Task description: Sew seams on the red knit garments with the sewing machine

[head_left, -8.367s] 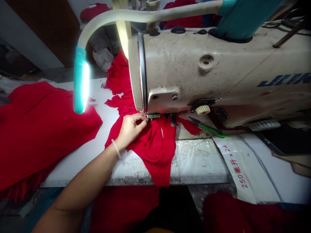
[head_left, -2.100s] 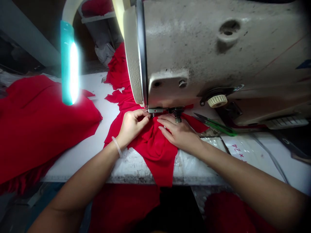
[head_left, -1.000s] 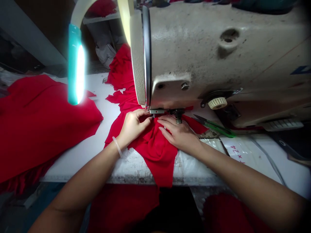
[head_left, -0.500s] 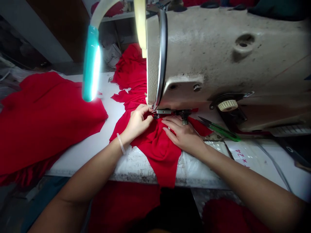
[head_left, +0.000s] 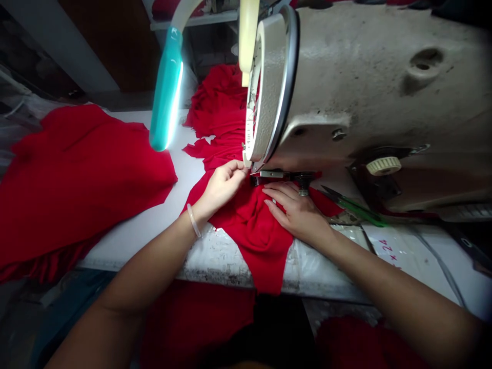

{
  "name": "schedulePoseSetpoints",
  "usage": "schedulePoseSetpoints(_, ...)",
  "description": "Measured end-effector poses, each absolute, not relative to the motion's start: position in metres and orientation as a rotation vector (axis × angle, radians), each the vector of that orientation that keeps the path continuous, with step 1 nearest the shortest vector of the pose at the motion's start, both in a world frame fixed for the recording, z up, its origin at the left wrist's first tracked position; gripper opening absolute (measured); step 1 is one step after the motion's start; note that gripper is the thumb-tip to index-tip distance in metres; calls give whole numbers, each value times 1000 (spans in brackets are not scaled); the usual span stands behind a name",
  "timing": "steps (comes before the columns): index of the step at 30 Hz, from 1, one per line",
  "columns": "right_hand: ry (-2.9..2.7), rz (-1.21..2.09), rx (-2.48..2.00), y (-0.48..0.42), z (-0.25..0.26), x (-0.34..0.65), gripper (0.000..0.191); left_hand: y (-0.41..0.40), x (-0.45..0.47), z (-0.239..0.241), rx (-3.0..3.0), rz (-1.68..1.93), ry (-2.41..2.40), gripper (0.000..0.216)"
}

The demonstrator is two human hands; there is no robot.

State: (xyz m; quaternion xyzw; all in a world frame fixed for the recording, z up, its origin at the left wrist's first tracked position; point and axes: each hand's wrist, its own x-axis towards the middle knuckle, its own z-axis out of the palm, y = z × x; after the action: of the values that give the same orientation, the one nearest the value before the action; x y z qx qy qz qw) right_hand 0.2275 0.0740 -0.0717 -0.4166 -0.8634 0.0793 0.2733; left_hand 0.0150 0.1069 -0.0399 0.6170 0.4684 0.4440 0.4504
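Note:
A red knit fabric (head_left: 253,225) lies bunched under a sewing machine's presser foot (head_left: 271,174). My left hand (head_left: 223,187) pinches its edge just left of the foot, close to the machine's round end cover (head_left: 272,87). My right hand (head_left: 294,212) lies flat on the fabric just below the foot, with its fingers spread slightly and not gripping. The needle is hidden behind the left fingertips and the machine head.
A teal lamp (head_left: 165,92) hangs left of the machine head (head_left: 376,87). Green-handled scissors (head_left: 357,211) lie to the right. A large red fabric piece (head_left: 77,174) covers the white table (head_left: 154,205) at left, and more red cloth lies beyond and below its edge.
My right hand has come onto the fabric since the oldest frame. In the latest moments my view has turned, shifting everything rightward. Both hands stay by the presser foot.

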Motion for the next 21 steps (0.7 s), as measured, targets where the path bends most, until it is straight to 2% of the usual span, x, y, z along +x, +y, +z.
schedulePoseSetpoints(1, -2321, 209, -1122, 74, -72, 227, 32, 107, 15, -41, 1550, 1060, 1120, 12)
schedulePoseSetpoints(4, -2309, 181, -1134, 74, -73, 227, 32, 107, 15, -42, 1677, 1027, 1051, 18)
schedulePoseSetpoints(8, -2304, 183, -1116, 74, -72, 227, 30, 113, 11, -42, 1809, 1203, 1166, 8)
schedulePoseSetpoints(11, -2299, 189, -1108, 74, -72, 227, 29, 115, 1, -39, 1860, 1234, 1137, 14)
schedulePoseSetpoints(17, -2295, 229, -1123, 73, -72, 227, 28, 109, -13, -29, 1646, 1070, 987, 29)
schedulePoseSetpoints(21, -2296, 237, -1132, 73, -72, 227, 29, 110, -12, -30, 1616, 1019, 975, 25)
